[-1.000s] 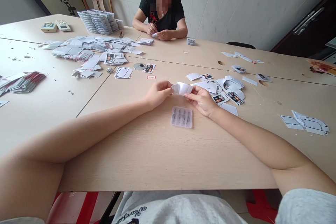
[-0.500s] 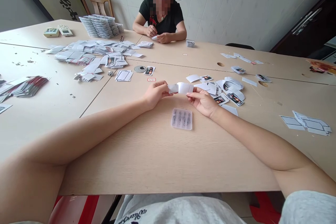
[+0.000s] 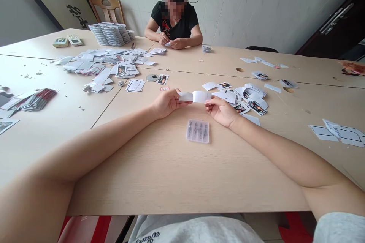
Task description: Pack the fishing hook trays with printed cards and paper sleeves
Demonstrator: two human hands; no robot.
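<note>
Between my hands a folded white paper card (image 3: pixel 200 96) is held just above the table. My left hand (image 3: pixel 168 104) grips its left flap, fingers beneath and thumb on top. On the other end, my right hand (image 3: pixel 221 110) pinches the card between thumb and fingers. A clear plastic case (image 3: pixel 197 131) with several compartments of small dark metal pieces lies on the table nearer to me. Beside my right hand is a loose heap of white cards (image 3: pixel 251 93), some with a dark printed picture facing up.
Across the table (image 3: pixel 159 174) a person in a black shirt (image 3: pixel 175 22) handles a small item. Paper piles (image 3: pixel 97 60), stacked packs (image 3: pixel 110 33) and red-edged cards (image 3: pixel 40 98) lie left. A tape roll (image 3: pixel 152 78) sits mid-table; blank cards (image 3: pixel 339 133) lie far right.
My left hand has shifted slightly left along the card, and more of the card's left flap shows. My right hand keeps its pinch. The whole view has tilted a little.
</note>
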